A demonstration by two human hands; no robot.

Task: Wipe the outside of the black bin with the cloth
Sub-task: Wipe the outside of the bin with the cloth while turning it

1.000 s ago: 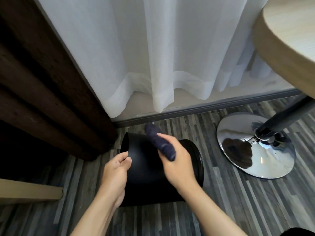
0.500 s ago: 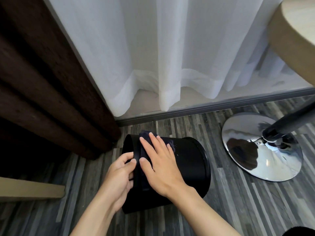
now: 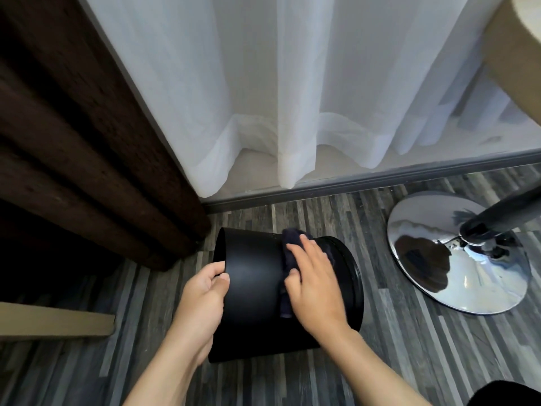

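Observation:
The black bin (image 3: 254, 276) lies on its side on the striped grey floor, one end pointing left. My left hand (image 3: 205, 294) grips that left rim, thumb on the outer wall. A dark navy cloth (image 3: 288, 259) is pressed flat against the bin's upper side under my right hand (image 3: 314, 279), whose fingers are spread over it. Most of the cloth is hidden by the palm; a strip shows at the fingertips and below the thumb.
A dark brown curtain (image 3: 87, 148) hangs at the left, white sheer curtains (image 3: 292, 98) behind the bin. A chrome table base (image 3: 456, 250) with a dark post stands right of the bin, under a wooden tabletop (image 3: 515, 54). A beige board (image 3: 55, 320) lies at the left edge.
My right hand has flattened onto the cloth and slid it along the bin's wall from the left part toward the right end. The left hand keeps its hold on the rim.

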